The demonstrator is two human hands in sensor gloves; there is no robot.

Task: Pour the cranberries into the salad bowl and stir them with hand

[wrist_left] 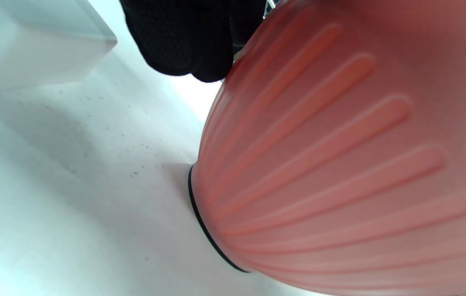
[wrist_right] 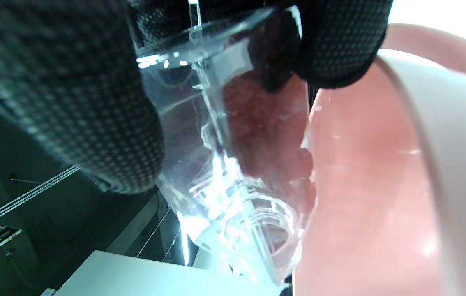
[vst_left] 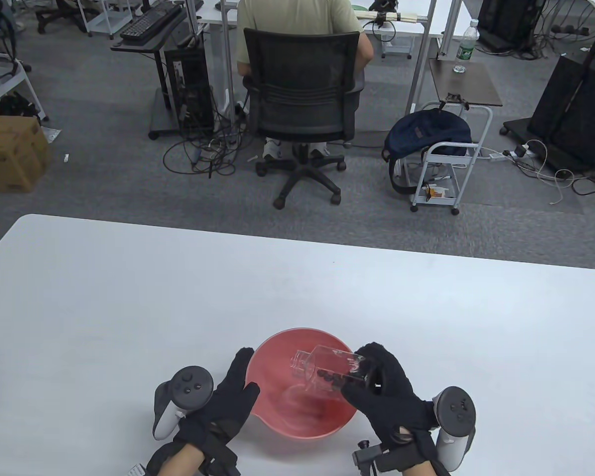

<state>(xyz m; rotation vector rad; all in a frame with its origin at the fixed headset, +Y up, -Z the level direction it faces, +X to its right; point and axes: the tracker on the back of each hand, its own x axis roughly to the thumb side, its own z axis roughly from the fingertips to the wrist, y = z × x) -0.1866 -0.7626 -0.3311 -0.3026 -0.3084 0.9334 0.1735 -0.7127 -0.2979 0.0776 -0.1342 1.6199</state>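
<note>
A pink ribbed salad bowl (vst_left: pixel 272 364) (wrist_left: pixel 340 164) (wrist_right: pixel 364 185) stands near the table's front edge. My right hand (vst_left: pixel 377 382) grips a clear jar (vst_left: pixel 322 372) (wrist_right: pixel 233 164) lying tilted over the bowl, its mouth to the left and low. Dark red cranberries (vst_left: pixel 333 379) (wrist_right: pixel 261 119) lie inside the jar. My left hand (vst_left: pixel 235 386) rests with straight fingers (wrist_left: pixel 192 45) against the bowl's left outer wall. What lies on the bowl's floor is too blurred to tell.
The white table (vst_left: pixel 297 297) spreads wide behind the bowl. Beyond its far edge a person sits in an office chair (vst_left: pixel 300 104), and a cart with a backpack (vst_left: pixel 431 136) stands on the floor.
</note>
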